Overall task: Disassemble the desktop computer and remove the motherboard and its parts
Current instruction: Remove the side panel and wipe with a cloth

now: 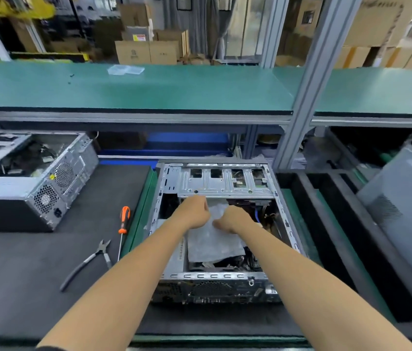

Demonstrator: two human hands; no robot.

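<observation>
Both hands (194, 211) (230, 220) gripping grey sheet (212, 243) inside computer case (215, 276).

Desktop computer (215, 277): open metal chassis lying flat, 6 o'clock of bench; grey sheet (210, 241) inside, drive cage at 12 o'clock.

You have two hands, left (194, 211) and right (230, 220), inside one open case (215, 276), touching one grey sheet (211, 243). A second open case (35, 183) lies at your left and one grey panel (402, 206) stands at your right. On the mat you have two tools, one screwdriver (124, 220) and one pair of cutters (91, 259), and one clear tray (125, 69) sits on the green shelf (174, 89).
</observation>
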